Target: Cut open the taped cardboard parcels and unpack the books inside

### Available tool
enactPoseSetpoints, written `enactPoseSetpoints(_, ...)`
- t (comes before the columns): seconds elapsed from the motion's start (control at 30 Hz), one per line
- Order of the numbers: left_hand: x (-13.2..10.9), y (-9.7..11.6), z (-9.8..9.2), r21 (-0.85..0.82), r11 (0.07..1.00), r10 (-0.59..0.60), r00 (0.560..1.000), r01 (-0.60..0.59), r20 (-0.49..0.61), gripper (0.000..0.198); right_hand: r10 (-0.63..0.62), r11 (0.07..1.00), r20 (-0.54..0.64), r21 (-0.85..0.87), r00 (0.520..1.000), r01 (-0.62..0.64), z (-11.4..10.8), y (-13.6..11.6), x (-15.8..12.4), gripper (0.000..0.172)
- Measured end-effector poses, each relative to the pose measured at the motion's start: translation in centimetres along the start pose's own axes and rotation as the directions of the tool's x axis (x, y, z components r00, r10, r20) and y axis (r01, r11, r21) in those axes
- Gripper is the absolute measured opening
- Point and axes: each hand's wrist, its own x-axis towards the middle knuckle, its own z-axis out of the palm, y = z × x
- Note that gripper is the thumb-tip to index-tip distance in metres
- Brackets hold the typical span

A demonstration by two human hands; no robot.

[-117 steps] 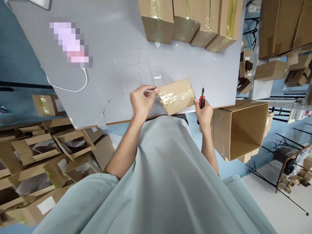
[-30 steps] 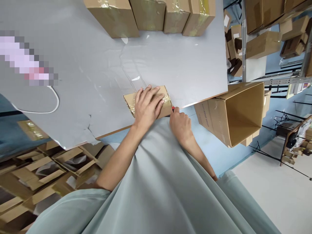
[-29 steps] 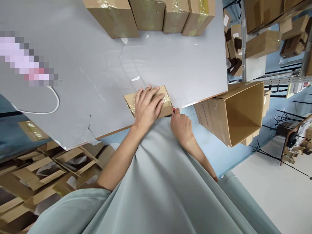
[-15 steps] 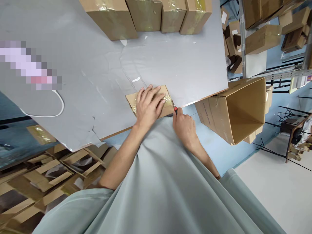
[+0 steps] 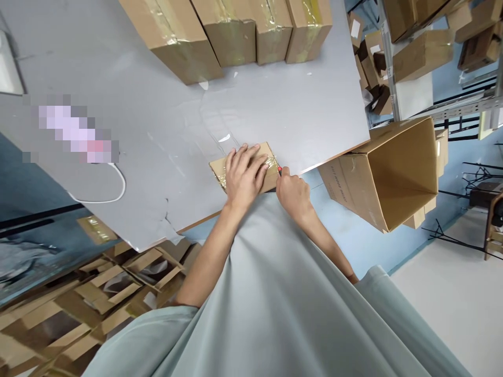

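A small brown cardboard box (image 5: 269,181) with shiny clear tape lies near the front edge of the grey-covered table (image 5: 291,110). My left hand (image 5: 243,177) rests flat on top of it, fingers spread and pointing away from me. Closed around a slim tool (image 5: 280,170) with a red-and-black handle, my right hand (image 5: 293,193) is at the box's right end. Most of the tool is hidden in my fist and its tip is hard to make out.
Several taped cardboard boxes (image 5: 236,44) stand along the table's far side. A large open carton (image 5: 349,183) stands right, past the edge. To the left lies a white cable (image 5: 124,183) beside a blurred-out patch. Open boxes (image 5: 113,283) fill the lower left; shelving (image 5: 451,107) is at right.
The view has shifted slightly, so the table and boxes sit a little differently in the picture. My right hand has moved slightly up along the box's end; less of the tool shows.
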Motion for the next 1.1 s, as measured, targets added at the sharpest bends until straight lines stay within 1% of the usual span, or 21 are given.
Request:
enactPoseSetpoints(0.1, -0.1, 0.0, -0.1, -0.002, 1.000, -0.005, 1.000, 0.005, 0.015, 0.031, 0.040, 0.999, 0.036, -0.011, 0.999, -0.039, 0.7, 0.6, -0.8, 0.031)
enactPoseSetpoints(0.2, -0.1, 0.0, 0.0, 0.000, 1.000, -0.013, 1.000, 0.013, 0.019, 0.032, 0.063, 0.998, 0.066, -0.015, 0.996, -0.062, 1.1, 1.0, -1.6, 0.033)
enactPoseSetpoints(0.27, -0.1, 0.0, 0.0, -0.005, 1.000, -0.008, 1.000, 0.008, 0.009, 0.033, 0.061, 0.998, 0.077, -0.007, 0.995, -0.061, 0.7, 1.0, -2.2, 0.034)
enactPoseSetpoints(0.37, -0.1, 0.0, -0.1, -0.029, 1.000, -0.006, 1.000, 0.006, 0.007, 0.032, 0.045, 0.999, 0.064, 0.022, 0.997, -0.046, -0.5, 0.6, -2.6, 0.034)
enactPoseSetpoints(0.43, 0.0, 0.0, -0.1, -0.042, 0.999, -0.009, 1.000, 0.010, 0.012, 0.032, 0.024, 0.999, 0.038, 0.047, 0.999, -0.026, -1.2, 0.3, -2.2, 0.036)
enactPoseSetpoints(0.5, 0.0, 0.0, -0.1, -0.043, 0.999, -0.010, 1.000, 0.010, 0.009, 0.033, 0.002, 0.998, 0.007, 0.062, 1.000, -0.003, -1.5, -0.1, -1.1, 0.038)
enactPoseSetpoints(0.63, 0.0, 0.1, -0.1, -0.031, 0.999, -0.015, 1.000, 0.015, 0.003, 0.034, -0.028, 0.998, -0.025, 0.052, 0.999, 0.029, -1.0, -0.4, 1.2, 0.040)
enactPoseSetpoints(0.77, 0.0, 0.2, 0.0, -0.029, 0.999, -0.016, 1.000, 0.017, 0.014, 0.033, -0.003, 1.000, -0.026, 0.027, 1.000, 0.004, -0.2, -0.4, 1.7, 0.038)
enactPoseSetpoints(0.9, 0.0, 0.3, 0.0, -0.021, 1.000, -0.003, 1.000, 0.004, 0.017, 0.033, 0.034, 0.999, 0.020, -0.010, 0.999, -0.034, 0.2, 0.1, 0.4, 0.033)
enactPoseSetpoints(1.03, 0.2, 0.1, -0.2, -0.029, 1.000, 0.005, 1.000, -0.004, 0.024, 0.034, 0.055, 0.998, 0.092, -0.017, 0.994, -0.053, 0.0, 1.1, -2.2, 0.032)
enactPoseSetpoints(1.1, 0.0, -0.2, -0.7, -0.032, 0.999, 0.010, 1.000, -0.009, 0.011, 0.036, 0.045, 0.999, 0.092, 0.023, 0.995, -0.048, -0.3, 1.8, -3.5, 0.034)
